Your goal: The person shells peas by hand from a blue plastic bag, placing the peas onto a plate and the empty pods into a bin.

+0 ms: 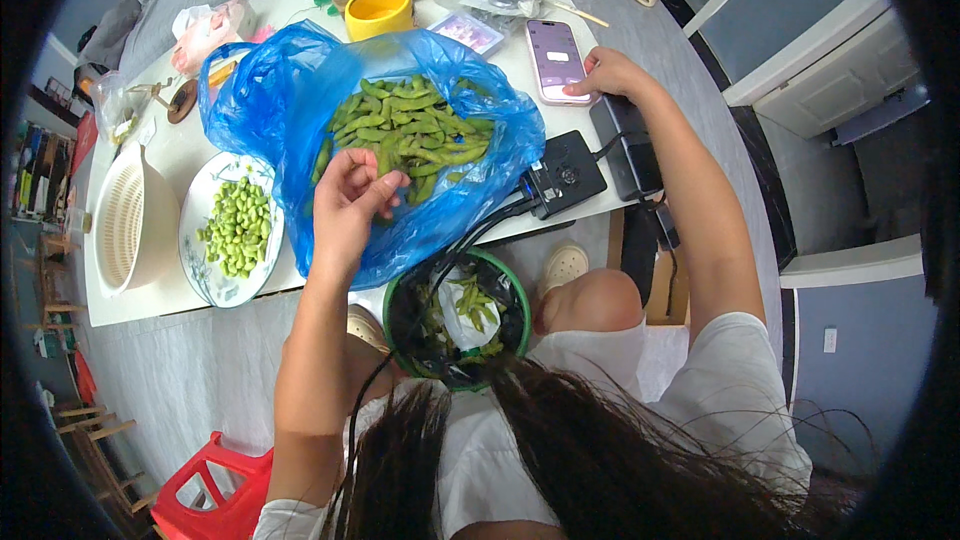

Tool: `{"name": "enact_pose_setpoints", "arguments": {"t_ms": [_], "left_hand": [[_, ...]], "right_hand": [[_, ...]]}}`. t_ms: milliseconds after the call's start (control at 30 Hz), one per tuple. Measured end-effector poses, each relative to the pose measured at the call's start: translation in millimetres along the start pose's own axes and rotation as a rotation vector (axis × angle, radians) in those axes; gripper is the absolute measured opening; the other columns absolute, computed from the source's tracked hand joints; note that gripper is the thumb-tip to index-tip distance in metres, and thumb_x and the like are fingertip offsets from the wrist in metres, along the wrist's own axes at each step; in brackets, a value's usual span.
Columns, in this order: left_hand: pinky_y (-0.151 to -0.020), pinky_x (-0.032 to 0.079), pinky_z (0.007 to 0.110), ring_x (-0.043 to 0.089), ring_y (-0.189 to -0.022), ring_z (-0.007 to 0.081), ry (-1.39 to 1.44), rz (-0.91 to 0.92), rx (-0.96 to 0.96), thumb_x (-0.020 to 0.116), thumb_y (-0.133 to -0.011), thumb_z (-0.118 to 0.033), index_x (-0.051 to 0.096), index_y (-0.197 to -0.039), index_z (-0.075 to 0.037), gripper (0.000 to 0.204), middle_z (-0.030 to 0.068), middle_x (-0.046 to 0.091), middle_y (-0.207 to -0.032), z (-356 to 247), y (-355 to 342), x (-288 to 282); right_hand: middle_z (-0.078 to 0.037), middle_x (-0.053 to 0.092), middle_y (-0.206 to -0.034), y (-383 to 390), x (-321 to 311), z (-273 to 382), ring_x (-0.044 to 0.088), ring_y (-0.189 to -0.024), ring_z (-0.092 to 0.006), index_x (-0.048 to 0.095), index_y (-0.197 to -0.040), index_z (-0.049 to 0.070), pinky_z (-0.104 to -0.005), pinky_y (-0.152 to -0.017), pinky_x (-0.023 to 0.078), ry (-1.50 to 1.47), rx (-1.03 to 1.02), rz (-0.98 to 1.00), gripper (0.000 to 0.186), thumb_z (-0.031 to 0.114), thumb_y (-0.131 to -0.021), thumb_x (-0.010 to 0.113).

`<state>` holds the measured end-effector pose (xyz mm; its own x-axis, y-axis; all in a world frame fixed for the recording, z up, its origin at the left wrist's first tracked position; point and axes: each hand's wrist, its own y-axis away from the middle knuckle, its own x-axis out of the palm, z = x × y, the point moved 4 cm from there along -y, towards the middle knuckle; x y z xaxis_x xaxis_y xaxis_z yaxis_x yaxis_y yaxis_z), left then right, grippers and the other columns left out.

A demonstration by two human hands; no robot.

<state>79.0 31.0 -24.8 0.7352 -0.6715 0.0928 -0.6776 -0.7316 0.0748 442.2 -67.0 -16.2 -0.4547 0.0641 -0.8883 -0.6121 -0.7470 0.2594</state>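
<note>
Green edamame pods point(410, 125) fill an open blue plastic bag point(300, 90) on the white table. Over the bag's near side, my left hand point(355, 195) is closed in a pinch on a green pod, partly covered by the fingers. Further right, a phone point(557, 55) with a lit purple screen lies on the table. My right hand point(615, 75) is closed at its near right edge, the thumb on the glass and the other fingers partly hidden. Shelled green beans point(238, 225) lie on a patterned white plate point(205, 275) left of the bag.
A cream colander point(150, 220) stands at the table's left edge. Below the near edge sits a green-rimmed bin point(525, 315) with pods and tissue. A black device point(567, 175) with cables and a black case point(628, 145) lie right. Behind the bag stands a yellow mug point(378, 12).
</note>
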Motion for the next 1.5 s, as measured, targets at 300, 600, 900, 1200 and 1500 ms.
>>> {"name": "enact_pose_setpoints", "arguments": {"t_ms": [300,600,900,1200,1500], "left_hand": [[-0.047,0.037,0.018,0.052,-0.057,0.0075,0.073,0.024,0.046,0.059,-0.079,-0.004,0.043,-0.09,-0.008,0.02,0.0061,0.063,-0.077,-2.9,-1.5,-0.4],[-0.044,0.036,0.017,0.05,-0.053,0.0062,0.069,0.014,0.117,0.061,-0.077,-0.003,0.044,-0.088,-0.006,0.021,0.0043,0.061,-0.072,-11.5,9.9,-3.3],[-0.053,0.044,0.02,0.054,-0.063,0.0074,0.033,-0.003,0.166,0.062,-0.076,0.001,0.046,-0.092,-0.003,0.023,0.0026,0.057,-0.072,-8.7,18.0,-5.6],[-0.046,0.035,0.02,0.047,-0.054,0.0081,0.308,0.166,-0.132,0.057,-0.083,-0.014,0.054,-0.093,-0.005,0.014,0.0049,0.059,-0.076,-7.3,14.2,3.3],[-0.04,0.024,0.019,0.037,-0.046,0.0057,0.273,0.147,-0.182,0.051,-0.087,-0.02,0.054,-0.082,-0.005,0.016,0.0002,0.051,-0.061,-5.7,11.6,6.2]], "right_hand": [[-0.008,0.059,-0.082,35.2,-20.5,15.5,0.055,-0.076,-0.0166,0.058,-0.095,0.005,-0.0287,-0.068,0.043,0.081,-0.226,-0.599,0.043,0.029,-0.064,0.074],[-0.004,0.063,-0.078,177.6,73.3,166.9,0.055,-0.065,-0.008,0.064,-0.091,0.003,-0.0228,-0.058,0.046,-0.905,-0.454,-0.115,0.022,0.016,-0.073,0.066],[-0.003,0.062,-0.072,150.6,103.4,185.6,0.055,-0.061,-0.0083,0.063,-0.083,-0.002,-0.0211,-0.054,0.043,-1.091,-0.439,0.003,0.019,0.016,-0.075,0.067],[-0.001,0.06,-0.071,138.3,105.9,169.9,0.052,-0.063,-0.006,0.064,-0.084,0.0,-0.0186,-0.055,0.041,-1.27,-0.392,0.137,0.014,0.013,-0.077,0.065],[-0.005,0.062,-0.072,147.4,98.1,174.4,0.055,-0.066,-0.0069,0.064,-0.082,-0.002,-0.0192,-0.059,0.043,-1.153,-0.553,-0.086,0.01,0.005,-0.075,0.065]]}}
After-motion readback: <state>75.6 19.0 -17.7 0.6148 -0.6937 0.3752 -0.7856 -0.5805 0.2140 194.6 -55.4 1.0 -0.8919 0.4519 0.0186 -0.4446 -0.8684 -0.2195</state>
